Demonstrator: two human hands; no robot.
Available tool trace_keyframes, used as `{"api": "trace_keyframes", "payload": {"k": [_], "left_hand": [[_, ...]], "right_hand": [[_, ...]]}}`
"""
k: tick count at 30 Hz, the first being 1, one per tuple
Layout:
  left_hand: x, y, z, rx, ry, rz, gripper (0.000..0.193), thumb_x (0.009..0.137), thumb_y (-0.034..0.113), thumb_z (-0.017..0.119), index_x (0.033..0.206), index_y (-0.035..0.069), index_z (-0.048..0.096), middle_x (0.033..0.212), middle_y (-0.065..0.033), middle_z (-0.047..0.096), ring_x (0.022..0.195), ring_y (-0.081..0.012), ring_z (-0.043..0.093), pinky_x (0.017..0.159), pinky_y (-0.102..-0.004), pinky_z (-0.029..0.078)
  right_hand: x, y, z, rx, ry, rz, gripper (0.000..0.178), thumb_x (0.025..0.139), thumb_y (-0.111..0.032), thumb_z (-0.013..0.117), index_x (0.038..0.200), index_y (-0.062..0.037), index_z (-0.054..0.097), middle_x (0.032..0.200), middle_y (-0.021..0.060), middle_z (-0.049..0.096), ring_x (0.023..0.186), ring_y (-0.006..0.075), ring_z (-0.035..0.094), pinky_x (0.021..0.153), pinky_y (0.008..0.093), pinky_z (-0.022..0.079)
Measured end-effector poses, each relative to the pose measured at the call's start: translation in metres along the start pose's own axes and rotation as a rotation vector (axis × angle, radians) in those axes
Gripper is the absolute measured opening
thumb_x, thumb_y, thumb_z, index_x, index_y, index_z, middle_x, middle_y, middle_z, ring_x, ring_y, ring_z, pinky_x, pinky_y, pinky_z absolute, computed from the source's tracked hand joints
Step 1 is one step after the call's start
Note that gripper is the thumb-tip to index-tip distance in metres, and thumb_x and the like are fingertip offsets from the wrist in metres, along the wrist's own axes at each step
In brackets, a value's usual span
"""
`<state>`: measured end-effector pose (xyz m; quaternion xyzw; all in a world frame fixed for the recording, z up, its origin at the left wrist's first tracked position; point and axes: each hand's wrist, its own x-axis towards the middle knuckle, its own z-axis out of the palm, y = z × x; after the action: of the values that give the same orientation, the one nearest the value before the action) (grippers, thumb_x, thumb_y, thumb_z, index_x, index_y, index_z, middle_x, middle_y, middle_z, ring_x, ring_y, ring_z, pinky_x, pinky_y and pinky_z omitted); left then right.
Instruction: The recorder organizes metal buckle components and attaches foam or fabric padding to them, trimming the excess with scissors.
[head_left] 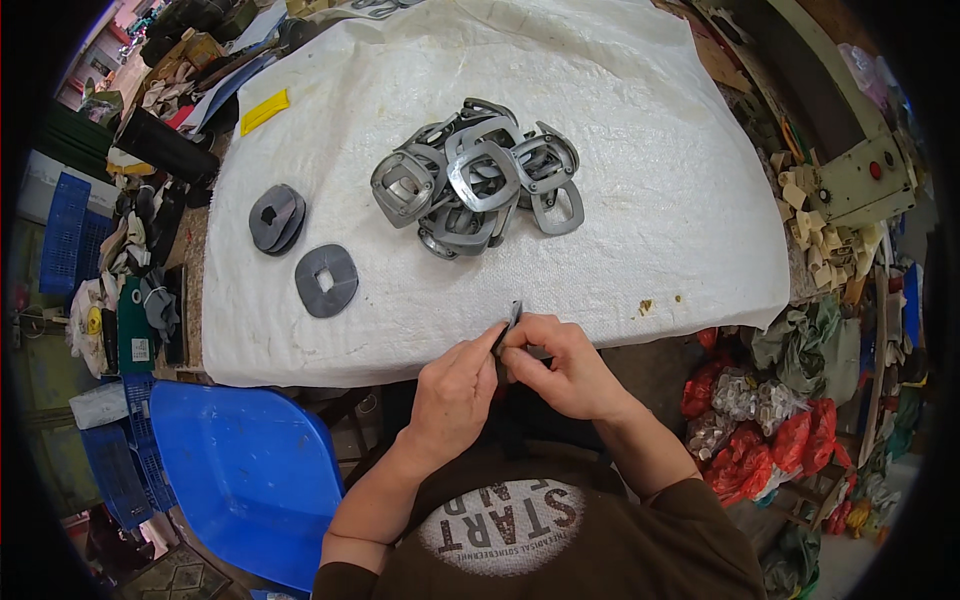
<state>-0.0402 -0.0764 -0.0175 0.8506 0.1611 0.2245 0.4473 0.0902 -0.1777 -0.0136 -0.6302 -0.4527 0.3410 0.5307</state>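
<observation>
Close to the table's near edge, my left hand (455, 392) and my right hand (562, 366) are closed together on a thin dark grey piece (513, 316). It is tilted almost edge-on, and my fingers cover much of it. Left of my hands lies a flat, rounded-square grey plate (326, 281) with a square hole. Behind it is a small stack of similar plates (276, 219). Farther out, a heap of grey metal rounded-square frames (484, 176) sits on the white woven sheet (660, 190).
A yellow packet (265, 112) lies at the sheet's far left. Below the table's left side stands a blue plastic tub (245, 470). Red bags (765, 460) are piled at lower right. Beige blocks (812, 235) lie beside a pale machine box (865, 185) at the right.
</observation>
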Motion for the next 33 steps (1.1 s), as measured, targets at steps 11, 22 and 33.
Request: {"api": "trace_keyframes", "payload": {"k": [11,22,33], "left_hand": [[0.000,-0.001,0.003,0.057,0.039,-0.005,0.036,0.080,-0.004,0.052,0.116,-0.003,0.054,0.080,-0.0153,0.060,0.068,-0.0278,0.060,0.062,-0.0336,0.048],[0.005,-0.005,0.005,0.325,0.048,0.290,0.049,0.070,-0.008,0.055,0.118,-0.006,0.051,0.082,-0.0112,0.060,0.070,-0.0239,0.059,0.064,-0.0334,0.047],[0.005,-0.007,0.004,0.337,0.066,0.327,0.048,0.069,-0.008,0.055,0.118,-0.005,0.052,0.085,-0.0118,0.060,0.071,-0.0243,0.059,0.064,-0.0333,0.047]], "right_hand": [[-0.006,-0.009,0.001,0.151,0.072,0.203,0.013,0.089,-0.011,0.053,0.087,0.0009,0.055,0.075,0.0027,0.057,0.068,0.0080,0.053,0.061,0.0219,0.042],[-0.007,-0.002,-0.004,0.346,0.005,0.275,0.017,0.092,-0.016,0.050,0.089,0.0010,0.053,0.076,0.0040,0.059,0.068,0.0072,0.054,0.059,0.0221,0.045],[-0.005,0.004,-0.008,0.416,-0.074,0.245,0.017,0.093,-0.016,0.050,0.090,0.0001,0.054,0.075,0.0021,0.058,0.069,0.0074,0.052,0.064,0.0222,0.044]]}}
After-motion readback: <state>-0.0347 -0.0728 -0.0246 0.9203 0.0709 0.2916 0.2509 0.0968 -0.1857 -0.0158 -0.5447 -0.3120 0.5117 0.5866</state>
